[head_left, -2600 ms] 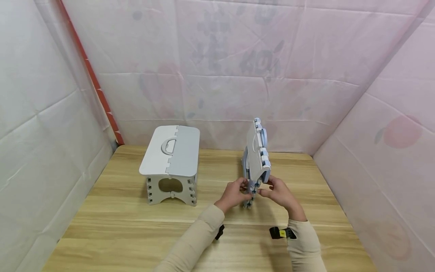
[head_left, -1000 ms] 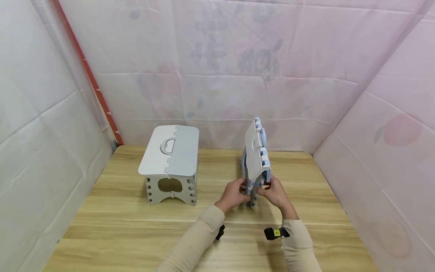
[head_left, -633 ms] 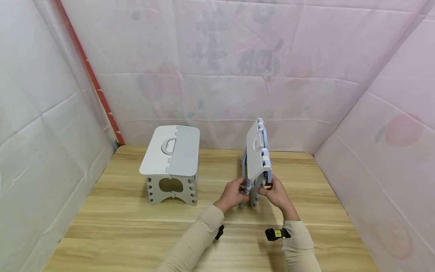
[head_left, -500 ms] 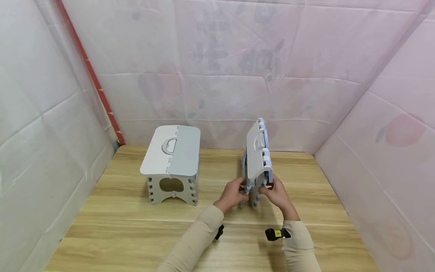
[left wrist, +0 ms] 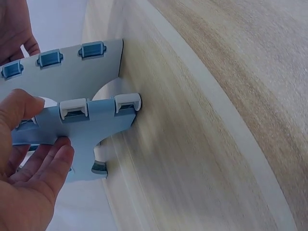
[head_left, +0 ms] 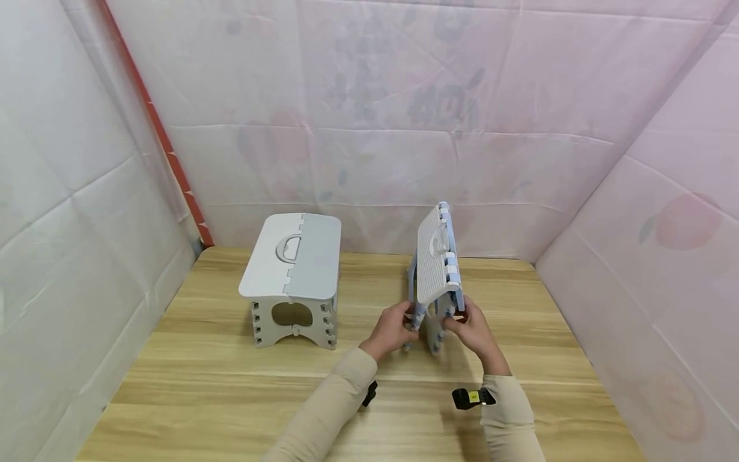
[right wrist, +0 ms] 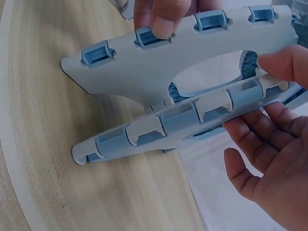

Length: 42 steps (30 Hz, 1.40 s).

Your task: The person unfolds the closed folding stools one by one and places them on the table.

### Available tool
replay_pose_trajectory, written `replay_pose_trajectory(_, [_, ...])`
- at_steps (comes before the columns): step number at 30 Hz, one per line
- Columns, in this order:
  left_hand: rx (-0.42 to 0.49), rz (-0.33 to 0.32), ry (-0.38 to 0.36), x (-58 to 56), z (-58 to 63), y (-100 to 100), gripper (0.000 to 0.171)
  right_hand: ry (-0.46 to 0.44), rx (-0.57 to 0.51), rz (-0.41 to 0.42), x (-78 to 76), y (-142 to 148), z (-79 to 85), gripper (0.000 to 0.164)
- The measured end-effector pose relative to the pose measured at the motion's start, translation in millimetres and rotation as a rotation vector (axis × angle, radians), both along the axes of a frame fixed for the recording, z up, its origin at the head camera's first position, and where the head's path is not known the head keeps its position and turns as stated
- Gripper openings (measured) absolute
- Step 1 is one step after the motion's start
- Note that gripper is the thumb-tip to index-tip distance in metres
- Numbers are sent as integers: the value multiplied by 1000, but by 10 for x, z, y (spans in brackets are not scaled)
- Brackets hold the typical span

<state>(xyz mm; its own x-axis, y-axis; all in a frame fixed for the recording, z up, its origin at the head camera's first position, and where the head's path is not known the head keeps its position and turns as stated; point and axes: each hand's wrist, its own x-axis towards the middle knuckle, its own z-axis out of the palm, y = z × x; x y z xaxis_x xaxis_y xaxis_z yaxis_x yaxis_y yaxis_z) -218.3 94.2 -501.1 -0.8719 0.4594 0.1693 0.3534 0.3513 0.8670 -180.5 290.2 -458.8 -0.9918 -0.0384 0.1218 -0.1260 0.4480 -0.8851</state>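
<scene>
A white-and-blue folding step stool (head_left: 430, 273) stands half folded on the table, its two top panels tented steeply. My left hand (head_left: 390, 329) pinches the edge of its left leg panel between thumb and fingers. On the other side, my right hand (head_left: 476, 332) grips the right leg panel, thumb on the near edge. In the left wrist view the blue-edged leg panel (left wrist: 89, 120) sits between thumb and fingers, its foot on the wood. The right wrist view has the two leg halves apart in a V, with a grip hole (right wrist: 211, 72) between. Its far legs are mostly hidden.
A second folding stool (head_left: 314, 256), white and grey, stands fully unfolded to the left. The wooden table (head_left: 219, 398) ends at the back against printed plastic sheeting (head_left: 369, 167), which also hangs on both sides. A red strip (head_left: 156, 122) runs down the left corner.
The held stool's leg halves have spread further apart, and its top has tilted out of its steeper fold. My left hand has shifted slightly left with its panel. The second stool has stayed put.
</scene>
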Motion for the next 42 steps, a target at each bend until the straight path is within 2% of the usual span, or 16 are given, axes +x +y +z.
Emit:
replay_pose_trajectory(3, [0,3,7,2,8,-17,50,-3,-11,-1,17,8,25,44])
replay_pose_trajectory(10, [2,14,15,-6,7,-55,50,3,-1,27,117,-57,259,41])
replay_pose_trajectory(15, [4,9,8,-14,4,-63,51,-4,6,30,150,-56,306,42])
replay_pose_trajectory(20, [2,10,1,-19,-9,-66,53,3,-6,40,132,-2,258,42])
replay_pose_trajectory(28, [0,13,-29,-11,1,-68,51,19,-12,31,17,188,-27,49])
replay_pose_trajectory(33, [-4,5,-42,-8,4,-74,51,15,-27,25,19,209,-51,49])
replay_pose_trajectory(35, [-3,3,-44,-6,5,-78,50,13,-31,29,50,187,20,48])
replay_pose_trajectory(38, [-4,6,-44,-2,8,-80,51,13,-37,19,54,200,16,47])
replay_pose_trajectory(40, [-5,9,-48,1,10,-85,51,10,-36,14,54,213,9,46])
replay_pose_trajectory(42, [-5,10,-55,2,13,-88,52,13,-32,3,30,255,-65,46])
